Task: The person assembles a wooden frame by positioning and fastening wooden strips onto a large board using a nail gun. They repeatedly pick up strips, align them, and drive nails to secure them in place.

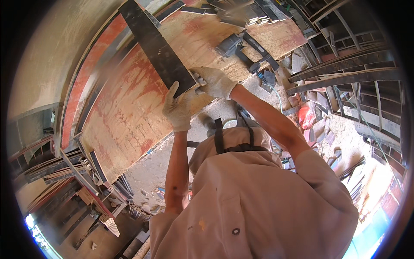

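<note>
A long dark board (157,47) slants across the dusty worktable, with its near end toward me. My left hand (177,111), in a whitish work glove, grips the near left corner, thumb on top and the other fingers hidden. At the near right corner, my right hand (215,83), gloved alike, is closed beside the board's edge. Something small and greyish shows at its fingertips, too little of it visible to name. A black power tool (246,49) that resembles a circular saw rests on the table to the right.
The worktable (125,125) has a worn red and tan top covered in sawdust. Stacked dark boards (258,13) lie at its far end. Metal racks (345,73) stand on the right, with offcuts and a red bag (306,116) on the floor. More timber (64,170) is piled at left.
</note>
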A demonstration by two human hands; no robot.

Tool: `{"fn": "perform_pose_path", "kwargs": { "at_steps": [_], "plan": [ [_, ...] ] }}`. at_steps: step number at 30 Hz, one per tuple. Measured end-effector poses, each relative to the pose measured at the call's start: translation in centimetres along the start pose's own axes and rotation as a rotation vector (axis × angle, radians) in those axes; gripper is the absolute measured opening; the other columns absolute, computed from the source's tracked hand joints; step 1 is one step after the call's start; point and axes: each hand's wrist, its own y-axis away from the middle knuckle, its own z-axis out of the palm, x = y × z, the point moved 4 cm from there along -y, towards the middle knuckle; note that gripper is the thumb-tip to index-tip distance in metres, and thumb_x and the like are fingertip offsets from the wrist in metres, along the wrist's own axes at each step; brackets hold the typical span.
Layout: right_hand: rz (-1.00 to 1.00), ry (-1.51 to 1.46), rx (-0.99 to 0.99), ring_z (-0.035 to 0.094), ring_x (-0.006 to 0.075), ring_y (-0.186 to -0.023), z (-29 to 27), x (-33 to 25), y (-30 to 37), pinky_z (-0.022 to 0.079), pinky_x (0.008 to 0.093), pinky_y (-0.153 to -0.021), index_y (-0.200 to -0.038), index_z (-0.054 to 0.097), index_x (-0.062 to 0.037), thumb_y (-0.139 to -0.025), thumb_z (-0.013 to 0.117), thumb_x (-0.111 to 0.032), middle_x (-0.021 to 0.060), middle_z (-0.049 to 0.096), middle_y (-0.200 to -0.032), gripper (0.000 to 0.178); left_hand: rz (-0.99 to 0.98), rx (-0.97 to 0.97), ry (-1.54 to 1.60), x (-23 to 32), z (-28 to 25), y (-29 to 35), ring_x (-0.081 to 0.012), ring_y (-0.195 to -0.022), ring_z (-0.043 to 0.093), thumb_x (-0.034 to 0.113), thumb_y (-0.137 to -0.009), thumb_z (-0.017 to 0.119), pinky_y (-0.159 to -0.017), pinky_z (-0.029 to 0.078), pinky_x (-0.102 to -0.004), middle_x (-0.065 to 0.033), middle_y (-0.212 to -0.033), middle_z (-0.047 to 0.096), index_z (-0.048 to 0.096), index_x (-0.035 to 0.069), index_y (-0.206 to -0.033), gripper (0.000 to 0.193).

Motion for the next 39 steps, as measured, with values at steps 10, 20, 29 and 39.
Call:
{"fn": "perform_pose_path", "kwargs": {
  "at_steps": [10, 20, 29, 39],
  "plan": [
    [-0.052, -0.035, -0.033, 0.067, 0.0331, -0.107, 0.1, 1.2, -1.2, 0.054, 0.0395, -0.092, -0.142, 0.051, -0.0081, -0.069, 0.088, -0.011, 0.0150, 0.069, -0.114, 0.081, 0.018, 0.023, -0.053, -0.3, 0.0, -0.1, -0.0206, -0.110, 0.067, -0.005, -0.080, 0.083, -0.093, 0.059, -0.0340, -0.0153, -0.130, 0.065, 0.065, -0.005, -0.127, 0.050],
    [-0.037, -0.054, -0.061, 0.067, 0.0329, -0.110, -0.2, 1.2, -1.4, 0.054, 0.0398, -0.093, -0.135, 0.055, -0.0076, -0.071, 0.087, -0.012, 0.0158, 0.069, -0.118, 0.072, -0.086, 0.066, -0.045, 0.0, 0.7, 0.5, -0.0201, -0.106, 0.069, -0.005, -0.084, 0.080, -0.092, 0.058, -0.0328, -0.0137, -0.121, 0.069, 0.063, -0.005, -0.130, 0.050],
    [-0.011, -0.111, -0.099, 0.065, 0.0348, -0.112, 0.0, 1.8, -1.7, 0.051, 0.0413, -0.096, -0.133, 0.057, -0.0083, -0.073, 0.086, -0.016, 0.0168, 0.069, -0.118, 0.067, -0.041, 0.118, -0.061, -0.2, 0.8, 0.8, -0.0198, -0.109, 0.067, -0.012, -0.081, 0.078, -0.094, 0.058, -0.0333, -0.0155, -0.125, 0.068, 0.063, -0.002, -0.131, 0.053],
    [-0.017, -0.100, -0.086, 0.065, 0.0366, -0.112, -0.2, 2.1, -1.5, 0.051, 0.0440, -0.095, -0.134, 0.057, -0.0100, -0.075, 0.082, -0.023, 0.0166, 0.069, -0.119, 0.065, -0.085, 0.124, -0.013, -0.1, 1.1, 0.7, -0.0214, -0.112, 0.066, -0.014, -0.081, 0.076, -0.097, 0.057, -0.0353, -0.0149, -0.128, 0.067, 0.065, 0.000, -0.130, 0.052]
  ]
}}
